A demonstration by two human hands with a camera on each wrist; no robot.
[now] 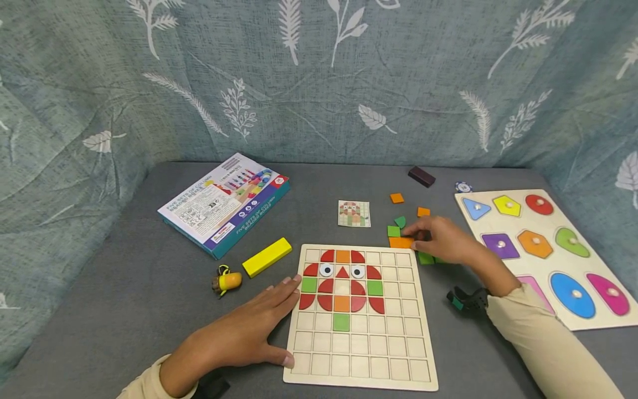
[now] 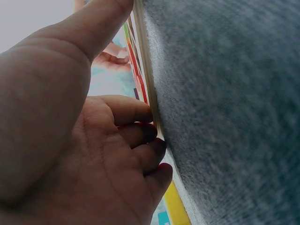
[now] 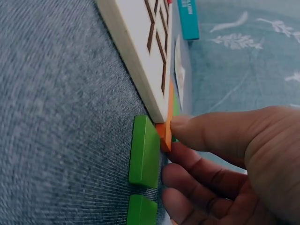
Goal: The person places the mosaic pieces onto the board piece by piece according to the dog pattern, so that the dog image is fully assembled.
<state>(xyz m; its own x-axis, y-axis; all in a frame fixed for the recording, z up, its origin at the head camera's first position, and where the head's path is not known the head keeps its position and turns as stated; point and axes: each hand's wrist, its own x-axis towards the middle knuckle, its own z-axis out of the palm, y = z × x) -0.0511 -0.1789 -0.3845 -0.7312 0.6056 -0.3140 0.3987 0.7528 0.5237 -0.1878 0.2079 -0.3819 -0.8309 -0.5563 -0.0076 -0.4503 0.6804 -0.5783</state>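
Head view shows a leaf-patterned cloth (image 1: 319, 111) behind a grey worktop (image 1: 114, 310). On the worktop lies a wooden grid board (image 1: 359, 368), with red, orange and green pieces and two eye discs in its upper cells. To its right rests a knobbed shape-puzzle board (image 1: 503, 224); to its upper left, a teal-sided beaded-column box (image 1: 221, 202). The hands are well apart. The left hand (image 1: 239, 332) lies with fingers extended, touching the grid board's left edge. The right hand (image 1: 443, 238), fingers bent, sets its thumb against an orange tile (image 1: 400, 243) just beyond the board's far right corner; whether it pinches the tile, I cannot tell. A yellow block (image 1: 267, 257) lies near the box, a picture card (image 1: 354, 214) beyond the grid board, and a green square tile (image 1: 394, 231) just beside the orange one.
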